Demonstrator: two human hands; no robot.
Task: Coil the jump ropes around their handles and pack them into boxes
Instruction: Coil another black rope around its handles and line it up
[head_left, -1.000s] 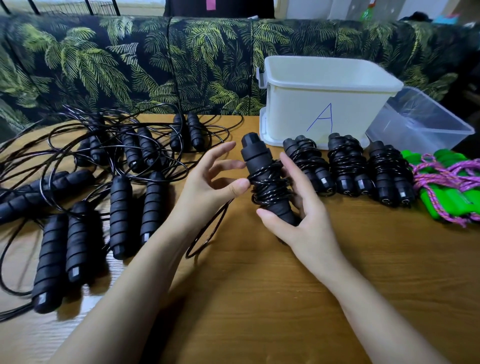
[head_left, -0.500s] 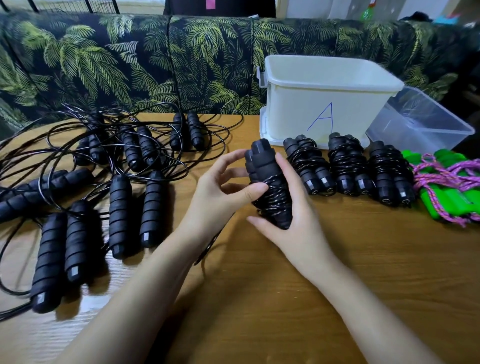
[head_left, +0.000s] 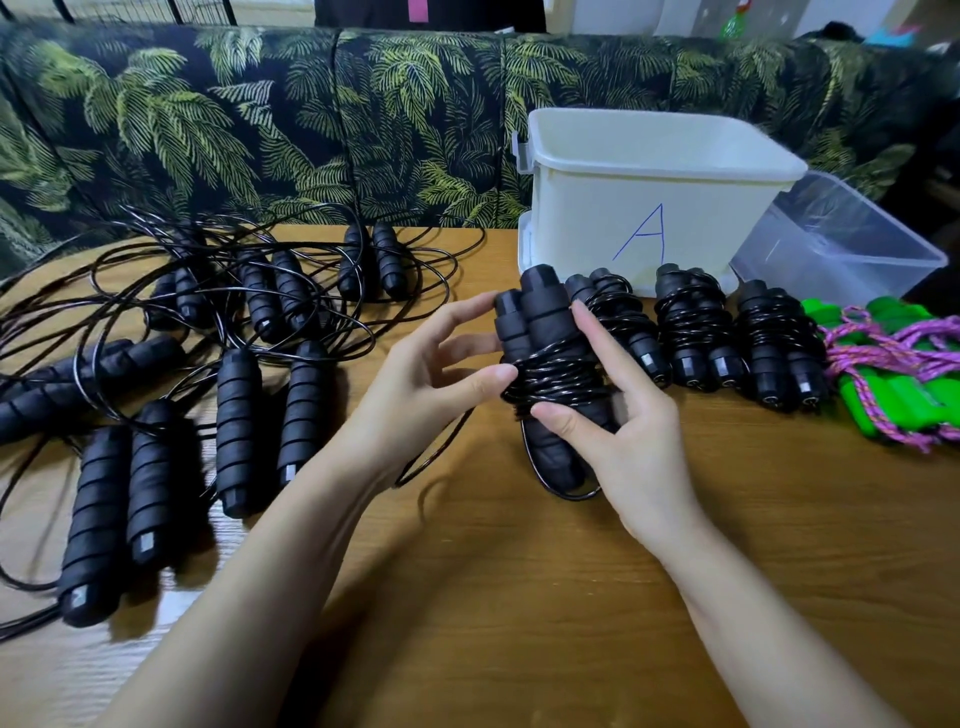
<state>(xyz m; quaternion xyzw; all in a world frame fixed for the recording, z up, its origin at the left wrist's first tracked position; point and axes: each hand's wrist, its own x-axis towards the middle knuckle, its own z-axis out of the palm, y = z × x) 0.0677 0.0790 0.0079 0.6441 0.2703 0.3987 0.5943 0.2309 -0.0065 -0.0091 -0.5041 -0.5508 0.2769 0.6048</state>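
My right hand (head_left: 618, 431) grips a pair of black foam handles (head_left: 540, 322) with black rope (head_left: 556, 382) coiled round their middle, held over the table. My left hand (head_left: 421, 384) touches the bundle's left side, thumb on the coil and fingertips on the handle tops. A loose loop of the rope (head_left: 566, 491) hangs below the bundle. Three coiled black jump ropes (head_left: 696, 332) lie in a row to the right. Uncoiled black jump ropes (head_left: 234, 415) lie tangled at the left. The white box marked A (head_left: 654, 202) stands behind.
A clear plastic box (head_left: 841, 244) sits right of the white one. Green handles wound with pink rope (head_left: 893, 374) lie at the far right. A leaf-patterned sofa (head_left: 291, 124) runs along the wooden table's (head_left: 519, 597) far edge.
The rope's loose tail has been wound in further, leaving a short loop below the bundle. The handles have turned more upright and my left hand has closed in on the coil.
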